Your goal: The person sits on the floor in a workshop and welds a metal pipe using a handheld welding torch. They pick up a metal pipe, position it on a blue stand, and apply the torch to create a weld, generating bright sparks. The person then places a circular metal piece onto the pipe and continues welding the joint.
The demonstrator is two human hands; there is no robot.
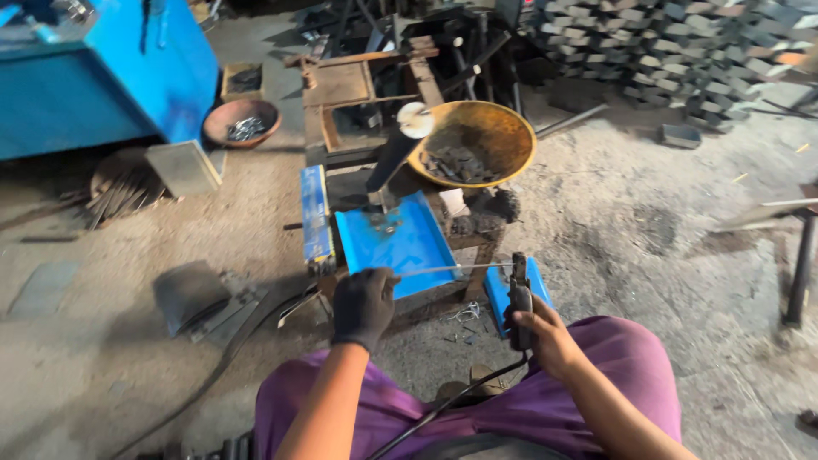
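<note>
My left hand [364, 305], in a black glove, pinches the free end of a thin welding rod [443, 269] at the near edge of a blue metal tray piece [407, 247]. My bare right hand [539, 330] grips a black electrode holder [518, 294] that clamps the rod's other end, and a black cable runs from it toward my lap. The tray lies on a low wooden jig [358, 102]. A dark post with a white top [396, 153] stands on the tray's far part.
A yellow pan [503, 128] of dark metal bits sits behind the tray. A blue channel piece [315, 213] lies to the left, another blue piece [498, 294] under the holder. A blue machine [102, 77], a brown bowl [243, 123] and stacked metal parts [673, 51] surround the dirt floor.
</note>
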